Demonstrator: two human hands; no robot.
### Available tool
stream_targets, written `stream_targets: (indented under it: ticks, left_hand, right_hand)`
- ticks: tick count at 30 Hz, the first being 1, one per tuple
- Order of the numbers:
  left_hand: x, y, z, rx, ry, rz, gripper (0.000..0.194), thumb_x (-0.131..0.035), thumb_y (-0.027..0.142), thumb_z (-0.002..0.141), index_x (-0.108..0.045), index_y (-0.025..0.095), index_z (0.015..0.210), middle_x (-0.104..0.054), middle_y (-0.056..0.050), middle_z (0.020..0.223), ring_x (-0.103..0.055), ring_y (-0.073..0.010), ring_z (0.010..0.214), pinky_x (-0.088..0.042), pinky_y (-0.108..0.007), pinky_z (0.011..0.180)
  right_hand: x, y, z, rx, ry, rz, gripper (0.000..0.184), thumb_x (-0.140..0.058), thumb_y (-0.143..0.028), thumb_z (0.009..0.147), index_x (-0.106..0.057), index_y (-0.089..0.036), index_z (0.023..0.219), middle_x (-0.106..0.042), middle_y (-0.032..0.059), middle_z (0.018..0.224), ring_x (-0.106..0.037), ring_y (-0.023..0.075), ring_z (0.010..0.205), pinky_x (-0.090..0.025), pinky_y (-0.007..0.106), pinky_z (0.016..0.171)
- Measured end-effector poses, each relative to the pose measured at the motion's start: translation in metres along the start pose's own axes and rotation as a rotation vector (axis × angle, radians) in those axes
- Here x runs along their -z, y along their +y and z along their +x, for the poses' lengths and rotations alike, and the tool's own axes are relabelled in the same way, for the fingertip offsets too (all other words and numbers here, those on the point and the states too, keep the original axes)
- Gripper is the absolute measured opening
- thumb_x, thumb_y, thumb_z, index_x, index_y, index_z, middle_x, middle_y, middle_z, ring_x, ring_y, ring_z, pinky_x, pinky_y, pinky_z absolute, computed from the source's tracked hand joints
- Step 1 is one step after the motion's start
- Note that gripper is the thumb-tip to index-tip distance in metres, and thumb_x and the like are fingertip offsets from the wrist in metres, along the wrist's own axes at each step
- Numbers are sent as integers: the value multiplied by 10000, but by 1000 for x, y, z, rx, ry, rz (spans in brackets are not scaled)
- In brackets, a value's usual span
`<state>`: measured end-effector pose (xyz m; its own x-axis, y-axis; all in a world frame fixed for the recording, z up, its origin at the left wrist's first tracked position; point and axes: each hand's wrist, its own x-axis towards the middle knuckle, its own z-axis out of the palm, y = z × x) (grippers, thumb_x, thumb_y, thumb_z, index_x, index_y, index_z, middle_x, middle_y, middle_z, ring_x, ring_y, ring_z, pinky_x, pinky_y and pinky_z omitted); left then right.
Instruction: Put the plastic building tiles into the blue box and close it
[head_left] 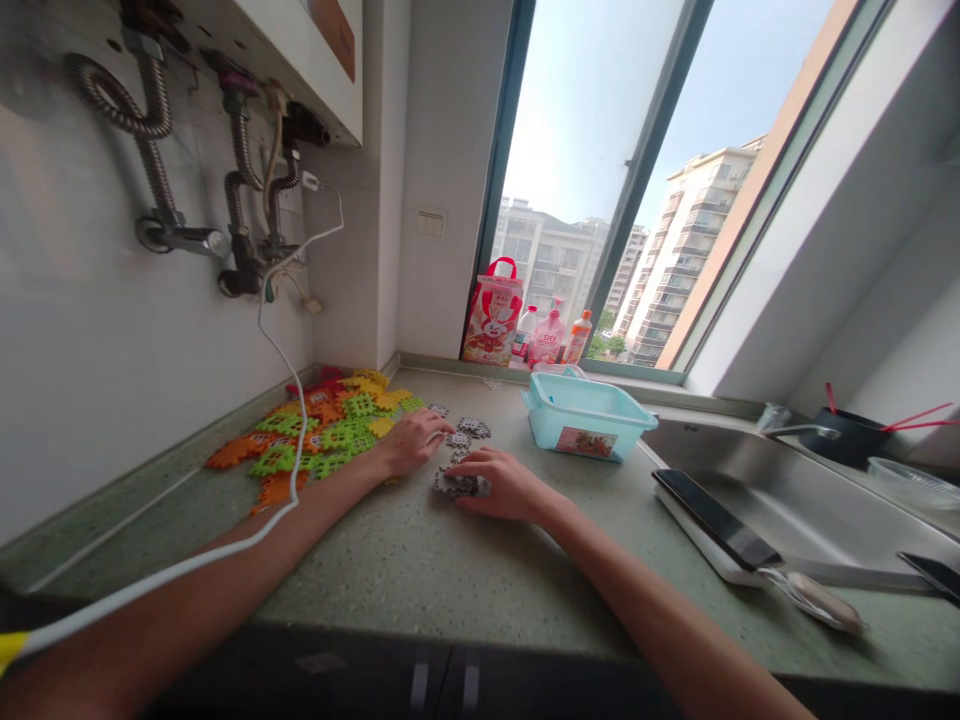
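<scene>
My left hand [412, 442] reaches over the counter, fingers stretched out and apart, their tips beside grey interlocking toy pieces [473, 428] with cut-out patterns. Closer to me, my right hand [504, 487] lies low, its thumb and fingers curved around a small cluster of grey pieces [450, 482]. Part of that cluster is hidden under the fingers. Left of my left hand spreads a loose pile of flat interlocking pieces: green ones [328, 437], orange ones [240, 451], and yellow and red ones toward the back.
A light-blue plastic basket [587, 438] stands right of my hands. Beyond it is a steel sink [750, 480], with a phone [712, 518] on a white item at its edge. A white cable [282, 350] hangs across my left forearm. Bottles [547, 335] line the windowsill.
</scene>
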<state>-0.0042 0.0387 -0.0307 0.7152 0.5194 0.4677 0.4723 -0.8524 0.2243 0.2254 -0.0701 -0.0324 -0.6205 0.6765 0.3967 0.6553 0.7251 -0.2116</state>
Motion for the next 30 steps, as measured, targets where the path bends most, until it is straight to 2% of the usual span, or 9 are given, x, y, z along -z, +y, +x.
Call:
stream_targets:
  ticks: [3,6,9,13,20,23,26,29,30]
  left_hand:
    - [-5,-3,1,-127,-121,36,507,-512,65,874,-753,324,1237,-651,-48,1341,-557,-244,1288,-379,-431,1174]
    - [-7,-4,2,-192,-195,83,559,-556,39,815,-775,368,1211,-587,-25,1463,-493,-264,1391,-323,-462,1230]
    - [-4,-4,2,-142,-142,140,434,-611,118,842,-802,355,1152,-612,-46,1432,-480,-296,1405,-340,-495,1218]
    - [2,-6,-3,-27,-66,173,237,-669,275,877,-820,290,1059,-646,-98,1366,-521,-321,1356,-379,-510,1183]
    - [-3,-14,-5,40,-64,201,288,-644,356,914,-761,245,1153,-632,-129,1369,-543,-316,1314,-402,-490,1143]
    - [-5,-18,-6,49,-82,213,319,-626,371,929,-743,242,1197,-630,-134,1364,-553,-313,1300,-408,-478,1137]
    - [-7,-21,-7,60,-94,200,343,-619,380,933,-729,238,1225,-627,-136,1364,-555,-314,1301,-412,-473,1136]
    - [-8,-25,-7,58,-100,181,362,-602,386,941,-716,231,1247,-621,-137,1372,-550,-315,1307,-409,-473,1143]
    - [-9,-26,-8,56,-101,178,365,-599,386,940,-713,229,1250,-620,-137,1372,-551,-314,1304,-406,-473,1146]
  right_hand:
    - [-2,-1,0,-2,2,22,435,-806,-333,836,-745,-304,1266,-757,64,1159,-702,245,1037,-534,358,974]
    - [-1,-4,0,3,15,32,424,-812,-336,824,-760,-299,1243,-762,71,1146,-704,252,1037,-534,367,976]
    - [1,-8,1,26,13,51,421,-815,-345,822,-765,-300,1238,-764,65,1109,-705,244,1020,-534,361,976]
    - [3,-11,1,-45,2,101,443,-803,-345,834,-748,-321,1274,-752,52,1120,-727,217,982,-549,323,952]
    - [0,1,-1,-43,44,98,420,-790,-280,817,-769,-308,1236,-748,54,1141,-729,210,990,-554,314,947]
    - [15,16,-5,-31,182,24,397,-772,-273,831,-772,-295,1227,-743,65,1147,-718,208,991,-562,328,939]
    - [47,40,-15,-103,428,-117,361,-714,-302,879,-760,-300,1236,-729,72,1179,-701,221,1033,-564,368,960]
    - [84,68,-35,-341,730,-332,341,-670,-350,898,-762,-269,1216,-720,99,1202,-678,262,1085,-542,432,992]
    - [94,77,-44,-423,788,-402,346,-659,-367,899,-764,-246,1206,-725,112,1181,-671,277,1083,-533,445,990]
